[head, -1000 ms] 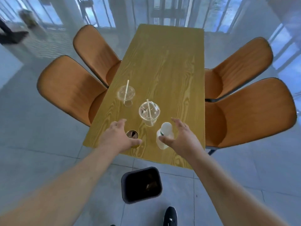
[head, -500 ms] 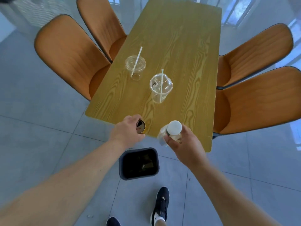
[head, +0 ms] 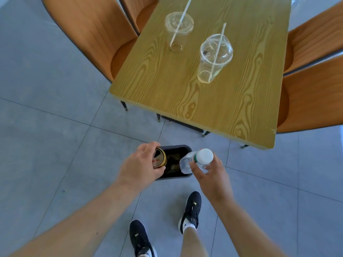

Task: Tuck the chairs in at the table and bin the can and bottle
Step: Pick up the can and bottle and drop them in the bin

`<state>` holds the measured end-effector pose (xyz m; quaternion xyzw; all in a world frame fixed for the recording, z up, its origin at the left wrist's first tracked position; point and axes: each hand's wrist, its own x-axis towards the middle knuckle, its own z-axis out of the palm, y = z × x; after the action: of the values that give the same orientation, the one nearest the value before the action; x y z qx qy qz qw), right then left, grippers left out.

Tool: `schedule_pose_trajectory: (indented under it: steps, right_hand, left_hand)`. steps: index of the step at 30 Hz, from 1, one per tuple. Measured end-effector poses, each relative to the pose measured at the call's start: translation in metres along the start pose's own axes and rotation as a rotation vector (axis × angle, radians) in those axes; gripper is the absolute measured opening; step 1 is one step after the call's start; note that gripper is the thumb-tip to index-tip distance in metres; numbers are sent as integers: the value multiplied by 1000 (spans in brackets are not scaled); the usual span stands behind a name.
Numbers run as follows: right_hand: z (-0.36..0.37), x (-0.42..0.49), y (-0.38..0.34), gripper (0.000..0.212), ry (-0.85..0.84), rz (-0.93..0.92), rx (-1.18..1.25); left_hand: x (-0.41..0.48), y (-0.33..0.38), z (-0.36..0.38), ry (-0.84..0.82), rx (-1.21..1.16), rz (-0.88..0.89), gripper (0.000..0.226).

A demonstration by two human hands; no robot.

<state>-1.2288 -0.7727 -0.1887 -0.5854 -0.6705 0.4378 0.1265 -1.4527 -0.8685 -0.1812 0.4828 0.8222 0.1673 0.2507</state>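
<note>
My left hand (head: 140, 166) is shut on a gold-rimmed can (head: 159, 160), held over the left side of a dark bin (head: 179, 176) on the floor. A clear plastic bottle with a white cap (head: 196, 160) is gripped by my right hand (head: 210, 175) over the bin's right side, tilted with its cap toward me. The wooden table (head: 204, 93) lies ahead. Orange chairs stand at its sides: one at the left (head: 92, 34), another behind it (head: 141, 10), two at the right (head: 313, 97) (head: 315, 39), all pushed close to the table.
Two clear plastic cups with straws stand on the table, one farther left (head: 178, 28) and one nearer right (head: 213, 58). My two black shoes (head: 191, 210) (head: 139, 238) stand on the grey tiled floor just behind the bin.
Both hands took the can and the bottle off the table's near edge and carried them back and down to above the bin. The view tilted down.
</note>
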Motion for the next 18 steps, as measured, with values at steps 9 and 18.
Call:
schedule_pose_trajectory:
  steps: [9, 18]
  right_hand:
    - [-11, -1, -6, 84, -44, -27, -78]
    - [-120, 62, -147, 81, 186, -304, -125]
  left_hand:
    - [2, 3, -18, -19, 24, -59, 93]
    - [102, 85, -166, 193, 51, 71, 95]
